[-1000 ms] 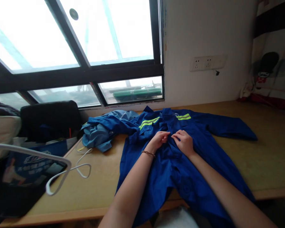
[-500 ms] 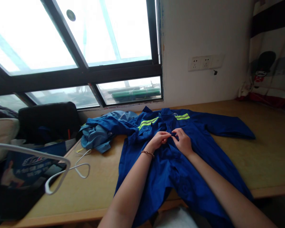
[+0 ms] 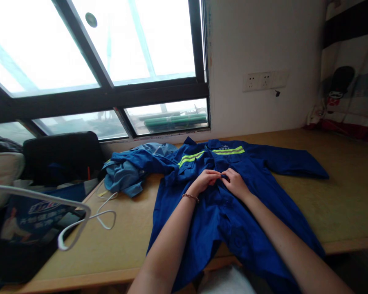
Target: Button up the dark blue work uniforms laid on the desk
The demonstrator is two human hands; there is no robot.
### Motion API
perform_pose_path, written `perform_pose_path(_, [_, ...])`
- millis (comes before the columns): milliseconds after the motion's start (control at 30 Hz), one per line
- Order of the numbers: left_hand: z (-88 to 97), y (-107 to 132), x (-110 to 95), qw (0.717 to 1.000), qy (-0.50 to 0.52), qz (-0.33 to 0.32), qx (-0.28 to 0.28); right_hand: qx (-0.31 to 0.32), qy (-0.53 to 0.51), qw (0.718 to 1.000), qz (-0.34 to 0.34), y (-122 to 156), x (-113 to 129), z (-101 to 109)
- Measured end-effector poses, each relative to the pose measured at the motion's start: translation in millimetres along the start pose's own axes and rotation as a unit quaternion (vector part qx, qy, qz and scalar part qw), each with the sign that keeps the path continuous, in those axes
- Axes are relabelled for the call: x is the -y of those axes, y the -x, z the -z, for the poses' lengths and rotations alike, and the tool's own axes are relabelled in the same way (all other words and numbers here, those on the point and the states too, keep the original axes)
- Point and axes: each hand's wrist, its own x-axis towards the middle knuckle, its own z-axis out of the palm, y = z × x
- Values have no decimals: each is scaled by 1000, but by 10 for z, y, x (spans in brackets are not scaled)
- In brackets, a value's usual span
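A dark blue work jacket (image 3: 263,200) with yellow-green reflective strips lies spread on the table, its lower part hanging over the front edge. My left hand (image 3: 207,180), with a bracelet at the wrist, pinches the front edge of the jacket near mid-chest. Close against it, my right hand (image 3: 235,183) grips the same front opening, fingertips pressed together on the fabric. Any button between the fingers is too small to make out. The jacket's left-side sleeve lies across a crumpled light blue garment (image 3: 122,177).
The wooden table (image 3: 110,249) runs beneath a window (image 3: 153,41). A white cable (image 3: 88,212) loops at the left in front. Beyond the table's left edge are a black bag (image 3: 63,157) and a printed blue bag (image 3: 46,208). Wall sockets (image 3: 265,81) and a curtain (image 3: 349,77) are at right.
My right-hand fingers have flattened and closed down onto the fabric. The upper front flap has shifted, so more of the right reflective strip shows. My left hand has hardly moved.
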Motion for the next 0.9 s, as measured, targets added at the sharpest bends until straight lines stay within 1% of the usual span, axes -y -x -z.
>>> perform_pose_path(200, [-11,24,-16,998,-62,-14,15,12,-3,999,-29,0,-44,-36])
perform_pose_path(333, [-8,16,-17,998,-61,-12,19,18,6,999,-44,-6,-76,-37])
perform_pose_path(433, [-11,3,-21,999,-28,-13,20,-7,-4,999,-49,-17,-75,-19])
perform_pose_path(500, [-11,-5,-25,1000,-19,-1,24,-30,-19,998,-45,-22,-61,0])
perform_pose_path(633, [-2,-8,-20,997,-65,26,41,-60,-42,997,-34,-23,-26,30])
perform_pose_path(700, [6,-7,-9,996,-78,23,46,-72,-48,996,-38,-23,-16,35])
perform_pose_path(900, [12,-36,44,997,-64,-12,42,-96,-53,992,-60,-30,-18,14])
